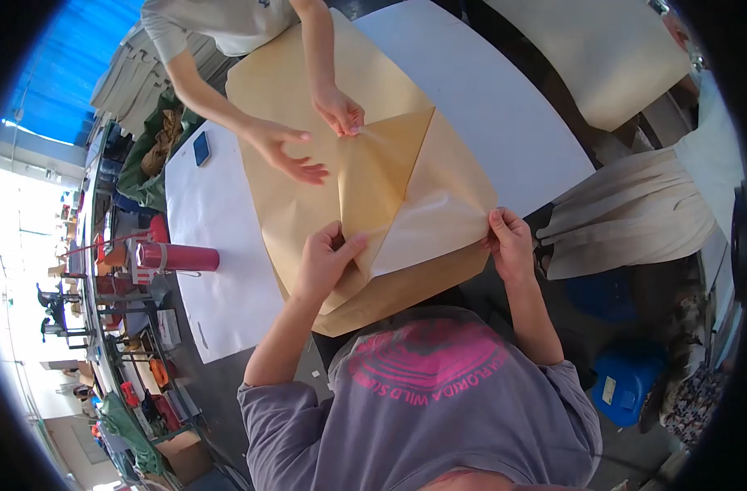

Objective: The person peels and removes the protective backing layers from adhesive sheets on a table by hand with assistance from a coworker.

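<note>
Large tan kraft paper (295, 204) lies in several layers on a white tabletop, its near end raised and folded into a pointed flap. My left hand (331, 258) pinches the folded edge on the near left side. At the right corner of the flap, my right hand (510, 239) grips the paper between thumb and fingers. Across from me, a co-worker's hand (339, 112) presses or pinches the paper at the top of the fold. The co-worker's other hand (290, 151) hovers over the sheet with fingers spread.
A phone (201, 148) and a pink bottle (178, 258) are on the white tabletop (504, 106) to the left. Beige cloth (627, 213) hangs at the right, with a blue plastic container (625, 386) below. Cluttered shelves (136, 327) line the left side.
</note>
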### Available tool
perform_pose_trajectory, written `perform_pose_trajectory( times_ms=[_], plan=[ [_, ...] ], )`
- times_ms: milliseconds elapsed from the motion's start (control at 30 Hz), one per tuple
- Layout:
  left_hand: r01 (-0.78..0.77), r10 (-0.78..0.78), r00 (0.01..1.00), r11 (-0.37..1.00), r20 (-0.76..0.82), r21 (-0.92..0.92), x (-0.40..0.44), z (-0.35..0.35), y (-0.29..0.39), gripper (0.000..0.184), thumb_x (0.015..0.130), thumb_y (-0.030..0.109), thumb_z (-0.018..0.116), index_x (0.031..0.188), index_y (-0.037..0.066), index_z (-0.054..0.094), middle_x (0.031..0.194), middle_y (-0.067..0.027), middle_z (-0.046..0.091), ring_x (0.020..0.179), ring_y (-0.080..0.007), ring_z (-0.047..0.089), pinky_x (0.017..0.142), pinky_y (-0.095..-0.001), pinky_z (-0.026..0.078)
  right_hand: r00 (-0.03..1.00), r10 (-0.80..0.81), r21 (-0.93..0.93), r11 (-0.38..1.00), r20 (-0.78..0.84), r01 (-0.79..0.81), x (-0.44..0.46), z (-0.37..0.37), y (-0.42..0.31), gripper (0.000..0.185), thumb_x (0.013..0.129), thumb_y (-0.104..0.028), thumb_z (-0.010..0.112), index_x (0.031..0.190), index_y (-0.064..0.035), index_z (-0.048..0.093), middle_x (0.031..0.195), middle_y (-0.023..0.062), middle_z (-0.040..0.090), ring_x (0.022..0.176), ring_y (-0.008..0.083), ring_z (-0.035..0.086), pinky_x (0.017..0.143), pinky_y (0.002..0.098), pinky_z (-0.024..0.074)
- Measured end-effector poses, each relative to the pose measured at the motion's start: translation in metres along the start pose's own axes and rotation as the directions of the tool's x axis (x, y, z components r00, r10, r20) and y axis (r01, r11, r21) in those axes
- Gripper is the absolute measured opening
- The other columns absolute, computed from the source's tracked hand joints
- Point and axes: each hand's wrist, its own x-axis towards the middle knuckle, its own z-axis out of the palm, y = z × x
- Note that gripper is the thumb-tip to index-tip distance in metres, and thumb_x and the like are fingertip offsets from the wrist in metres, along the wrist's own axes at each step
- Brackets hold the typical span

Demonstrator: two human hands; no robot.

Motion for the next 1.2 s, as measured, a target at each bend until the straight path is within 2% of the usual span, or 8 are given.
perform_pose_trajectory(
  times_ms=[267, 467, 567, 600, 700, 933, 1133, 1200],
  plan=[
    [0.122, -0.148, 0.984, 0.964, -0.096, -0.238, 0.012, -0.029, -0.008, 0.017, 0.089, 0.018, 0.063, 0.088, 0.001, 0.058, 0.069, 0.0025, 0.057, 0.062, -0.0045, 0.052, 0.055, -0.0192, 0.04, 1.0, -0.019, -0.086, 0.996, -0.006, 0.018, -0.007, -0.007, -0.001, 0.024, 0.091, -0.027, 0.059, 0.079, -0.0071, 0.057, 0.066, -0.0016, 0.056, 0.056, 0.007, 0.05, 0.053, 0.0212, 0.0399],
    [-0.214, 0.312, 0.891, 0.929, -0.329, 0.301, -0.013, -0.012, 0.011, 0.046, 0.084, 0.021, 0.068, 0.119, 0.003, 0.045, 0.096, -0.0081, 0.057, 0.081, -0.0131, 0.056, 0.068, -0.0245, 0.045, 0.992, -0.127, -0.213, 0.969, 0.009, 0.126, -0.008, 0.02, 0.005, 0.028, 0.091, -0.029, 0.06, 0.082, -0.0027, 0.059, 0.066, 0.0014, 0.058, 0.057, 0.0076, 0.053, 0.053, 0.0214, 0.0415],
    [-0.295, 0.651, 0.757, 0.412, -0.052, 0.862, -0.031, -0.009, 0.024, 0.06, 0.075, 0.019, 0.074, 0.123, 0.006, 0.041, 0.109, -0.0134, 0.052, 0.097, -0.0237, 0.052, 0.081, -0.0379, 0.04, 0.993, -0.113, -0.147, 0.984, -0.045, 0.105, -0.004, 0.026, 0.004, 0.028, 0.091, -0.029, 0.059, 0.083, -0.0025, 0.058, 0.067, 0.0022, 0.059, 0.057, 0.0078, 0.054, 0.053, 0.0215, 0.0419],
    [-0.255, 0.6, 0.791, 0.504, -0.122, 0.825, -0.037, -0.003, 0.024, 0.063, 0.071, 0.014, 0.075, 0.123, 0.007, 0.041, 0.12, -0.0131, 0.047, 0.11, -0.0281, 0.044, 0.091, -0.0446, 0.03, 0.993, -0.104, -0.109, 0.989, -0.059, 0.097, -0.002, 0.03, 0.002, 0.028, 0.091, -0.029, 0.059, 0.083, -0.0026, 0.058, 0.067, 0.0023, 0.059, 0.057, 0.0077, 0.054, 0.053, 0.0215, 0.042],
    [-0.128, 0.866, 0.481, 0.222, -0.135, 0.967, -0.033, -0.01, -0.003, 0.054, 0.07, 0.009, 0.074, 0.117, 0.006, 0.048, 0.113, -0.0108, 0.053, 0.103, -0.0275, 0.05, 0.085, -0.0411, 0.036, 0.993, -0.099, -0.048, 0.994, -0.06, 0.096, 0.003, 0.038, -0.01, 0.026, 0.091, -0.028, 0.06, 0.083, -0.0034, 0.058, 0.067, 0.0024, 0.059, 0.056, 0.0078, 0.053, 0.053, 0.0215, 0.0416],
    [-0.375, 0.73, 0.673, 0.474, -0.117, 0.796, -0.066, -0.049, 0.006, 0.013, 0.073, -0.002, 0.067, 0.083, 0.003, 0.062, 0.073, -0.007, 0.061, 0.068, -0.0242, 0.06, 0.061, -0.0337, 0.047, 0.994, -0.11, 0.039, 0.993, -0.008, 0.11, 0.016, 0.034, -0.016, 0.022, 0.091, -0.026, 0.061, 0.081, -0.0052, 0.059, 0.064, 0.001, 0.056, 0.053, 0.0081, 0.051, 0.05, 0.0218, 0.0393],
    [-0.305, 0.63, 0.738, 0.63, -0.24, 0.715, -0.072, -0.044, -0.002, 0.03, 0.078, 0.007, 0.068, 0.105, 0.006, 0.057, 0.096, -0.0103, 0.059, 0.07, -0.0256, 0.062, 0.056, -0.0339, 0.051, 0.997, -0.074, -0.064, 0.995, 0.0, 0.074, 0.005, 0.031, -0.008, 0.022, 0.09, -0.025, 0.062, 0.08, -0.0058, 0.058, 0.065, 0.0006, 0.056, 0.053, 0.0076, 0.05, 0.051, 0.0208, 0.039],
    [-0.173, 0.588, 0.792, 0.476, -0.165, 0.862, -0.069, -0.043, 0.003, 0.035, 0.08, 0.011, 0.067, 0.112, 0.007, 0.053, 0.101, -0.0106, 0.056, 0.071, -0.0258, 0.062, 0.055, -0.0333, 0.052, 0.999, -0.044, -0.059, 0.997, -0.019, 0.043, 0.004, 0.03, -0.002, 0.021, 0.091, -0.026, 0.061, 0.081, -0.0072, 0.058, 0.064, -0.0006, 0.055, 0.053, 0.0071, 0.049, 0.051, 0.0209, 0.0394]
  ],
)
